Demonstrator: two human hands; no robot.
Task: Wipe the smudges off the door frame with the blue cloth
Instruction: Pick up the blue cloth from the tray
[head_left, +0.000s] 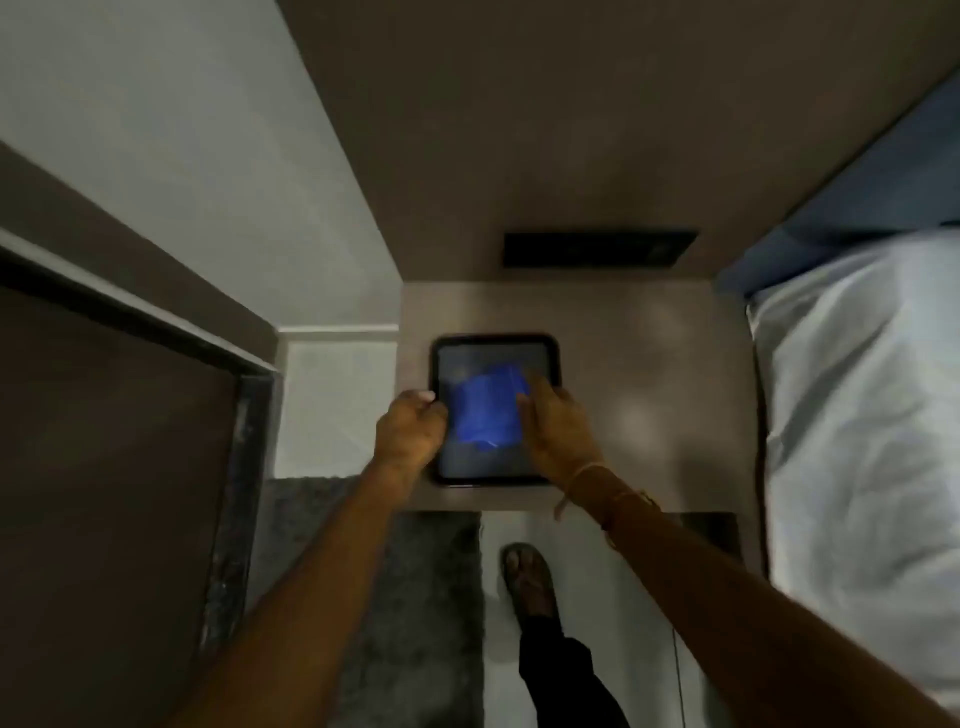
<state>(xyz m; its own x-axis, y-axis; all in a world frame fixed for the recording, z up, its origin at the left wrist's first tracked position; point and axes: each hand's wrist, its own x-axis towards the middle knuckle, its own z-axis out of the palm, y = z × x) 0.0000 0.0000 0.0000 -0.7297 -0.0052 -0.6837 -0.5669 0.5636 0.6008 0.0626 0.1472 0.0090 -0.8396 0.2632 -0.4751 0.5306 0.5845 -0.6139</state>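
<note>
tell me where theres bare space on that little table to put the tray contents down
The table is bare to the right of the dark tray, up to the bed's white sheet, and in a strip behind the tray below the black panel. The tray itself is crowded: blue cloth, left hand and right hand.

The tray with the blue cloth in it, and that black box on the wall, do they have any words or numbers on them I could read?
None can be read.
Tray: no words or numbers show on its dark rim.
Blue cloth: plain blue, no label in sight.
Black panel on the wall: a faint pale mark at its right end, too blurred to read.
</note>
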